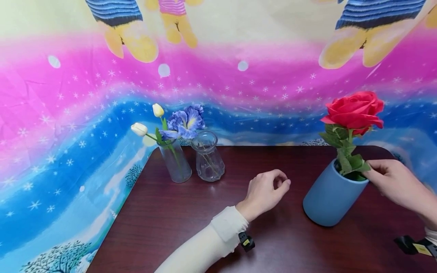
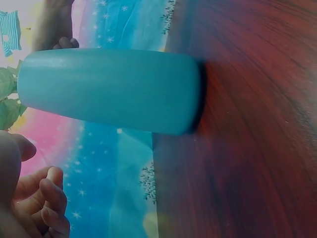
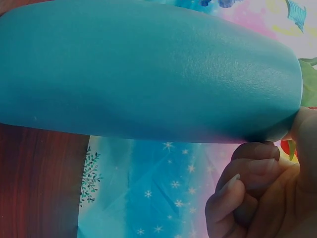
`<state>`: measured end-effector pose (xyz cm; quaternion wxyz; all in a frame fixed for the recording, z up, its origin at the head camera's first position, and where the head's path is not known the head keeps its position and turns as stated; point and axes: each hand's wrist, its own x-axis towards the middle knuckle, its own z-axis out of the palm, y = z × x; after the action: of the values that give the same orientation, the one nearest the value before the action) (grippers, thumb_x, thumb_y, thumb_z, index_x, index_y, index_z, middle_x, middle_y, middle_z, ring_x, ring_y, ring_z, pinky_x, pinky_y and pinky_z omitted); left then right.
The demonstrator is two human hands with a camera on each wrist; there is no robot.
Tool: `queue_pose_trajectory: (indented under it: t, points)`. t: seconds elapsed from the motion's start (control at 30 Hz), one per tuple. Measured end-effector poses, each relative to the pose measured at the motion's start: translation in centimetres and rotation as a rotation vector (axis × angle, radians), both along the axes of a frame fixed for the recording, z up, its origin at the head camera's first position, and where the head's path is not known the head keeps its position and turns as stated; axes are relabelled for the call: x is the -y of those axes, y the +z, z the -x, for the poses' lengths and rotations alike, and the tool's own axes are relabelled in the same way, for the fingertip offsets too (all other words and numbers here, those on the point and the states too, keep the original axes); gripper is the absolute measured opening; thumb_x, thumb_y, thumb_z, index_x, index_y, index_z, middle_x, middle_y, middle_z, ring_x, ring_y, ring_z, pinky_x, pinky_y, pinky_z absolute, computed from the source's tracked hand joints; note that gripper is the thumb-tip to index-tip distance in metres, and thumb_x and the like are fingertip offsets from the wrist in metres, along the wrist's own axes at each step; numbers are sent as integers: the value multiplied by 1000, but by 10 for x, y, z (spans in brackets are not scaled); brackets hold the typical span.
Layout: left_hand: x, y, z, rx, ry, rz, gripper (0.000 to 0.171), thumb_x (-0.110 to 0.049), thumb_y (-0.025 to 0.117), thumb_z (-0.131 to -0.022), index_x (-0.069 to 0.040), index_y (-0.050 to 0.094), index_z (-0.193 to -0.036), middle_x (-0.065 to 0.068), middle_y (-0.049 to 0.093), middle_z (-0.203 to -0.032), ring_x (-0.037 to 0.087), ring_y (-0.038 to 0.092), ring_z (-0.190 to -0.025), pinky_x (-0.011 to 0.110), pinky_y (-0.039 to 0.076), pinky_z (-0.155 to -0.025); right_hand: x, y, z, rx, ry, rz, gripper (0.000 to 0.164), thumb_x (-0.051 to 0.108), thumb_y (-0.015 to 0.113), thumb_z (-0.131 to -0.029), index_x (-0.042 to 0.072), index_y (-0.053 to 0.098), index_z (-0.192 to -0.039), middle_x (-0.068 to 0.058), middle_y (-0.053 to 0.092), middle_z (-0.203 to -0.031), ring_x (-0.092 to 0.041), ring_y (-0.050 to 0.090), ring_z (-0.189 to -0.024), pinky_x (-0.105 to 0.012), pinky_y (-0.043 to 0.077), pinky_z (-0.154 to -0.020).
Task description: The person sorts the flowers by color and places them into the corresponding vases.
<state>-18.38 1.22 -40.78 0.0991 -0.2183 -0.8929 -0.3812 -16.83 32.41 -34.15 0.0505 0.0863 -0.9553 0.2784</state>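
Note:
A blue vase (image 1: pixel 334 197) stands on the table toward the right, with a red rose (image 1: pixel 356 110) in it and green leaves (image 1: pixel 351 161) at its mouth. My right hand (image 1: pixel 397 182) pinches the vase's rim on the right side, thumb at the mouth and curled fingers against the outer wall, as the right wrist view shows with the vase wall (image 3: pixel 148 74) filling much of it. To the left of the vase, my left hand (image 1: pixel 264 191) hovers over the table, fingers loosely bent and holding nothing; in the left wrist view its fingers (image 2: pixel 49 196) are apart from the vase.
Toward the back left stand a straight glass vase (image 1: pixel 175 163) with white tulips (image 1: pixel 139 129) and a faceted glass vase (image 1: pixel 209 163) with a blue-purple flower (image 1: pixel 186 123) above. A printed cloth (image 1: pixel 211 83) hangs behind the dark wooden table (image 1: pixel 164 216).

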Motion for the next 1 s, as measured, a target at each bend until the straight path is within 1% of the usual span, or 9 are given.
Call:
queue_pose_trajectory:
  t: [0.27, 0.4, 0.47, 0.53, 0.6, 0.63, 0.73, 0.87, 1.0]
  points:
    - [10, -8, -3, 13, -10, 5, 15, -38, 59, -99, -26, 69, -99, -19, 54, -74, -5, 47, -63, 16, 38, -57, 2, 3, 1, 8, -3, -42, 48, 32, 44, -109, 8, 45, -68, 1, 36, -52, -15, 33, -44, -33, 27, -47]
    - [17, -10, -5, 6, 2, 31, 14, -38, 60, -99, -27, 69, -97, -19, 56, -74, -5, 46, -63, 16, 37, -56, 2, 7, 3, 50, 0, -93, 48, 35, 44, -109, 9, 51, -69, 1, 38, -53, -14, 42, -46, -30, 31, -49]
    - [20, -10, -6, 3, 8, 47, 14, -37, 60, -98, -27, 70, -97, -18, 56, -74, -5, 46, -63, 16, 37, -56, 2, 10, 5, 92, 11, -117, 47, 34, 43, -109, 6, 60, -76, 0, 42, -54, -15, 48, -48, -29, 36, -51]
    - [23, -11, -7, 1, 12, 61, 14, -37, 61, -98, -27, 70, -97, -18, 57, -74, -5, 47, -62, 15, 37, -57, 1, 14, 7, 137, 23, -138, 45, 32, 42, -109, 2, 67, -87, -1, 45, -55, -15, 52, -50, -29, 41, -52]
    - [25, -11, -8, -2, 16, 76, 14, -37, 61, -98, -27, 71, -97, -19, 57, -73, -6, 47, -63, 15, 37, -57, 0, 16, 8, 177, 35, -155, 45, 31, 41, -110, -3, 70, -101, -2, 48, -57, -15, 53, -52, -29, 42, -53]
    - [26, -12, -9, -4, 15, 82, 14, -36, 61, -98, -27, 71, -97, -19, 57, -73, -6, 47, -63, 15, 37, -58, 0, 18, 9, 196, 42, -160, 45, 30, 41, -110, -4, 69, -105, -2, 48, -57, -15, 53, -51, -29, 42, -53]
    - [30, -13, -10, -14, 8, 100, 14, -36, 61, -98, -27, 71, -97, -19, 57, -71, -6, 47, -62, 14, 37, -58, -1, 22, 10, 243, 51, -181, 42, 27, 42, -109, -3, 69, -104, -2, 48, -58, -15, 50, -51, -30, 40, -53]
    - [35, -15, -13, -19, -4, 116, 15, -36, 61, -98, -26, 72, -97, -18, 57, -71, -5, 46, -60, 15, 37, -56, -1, 27, 11, 286, 64, -216, 34, 18, 45, -107, 4, 66, -85, -2, 50, -61, -16, 51, -53, -32, 40, -53]
    - [41, -19, -15, -13, -7, 125, 15, -35, 61, -99, -26, 72, -97, -18, 58, -72, -5, 45, -59, 15, 37, -55, 0, 32, 13, 285, 67, -282, 30, 12, 48, -103, 6, 63, -77, -4, 54, -63, -18, 55, -55, -34, 43, -54]
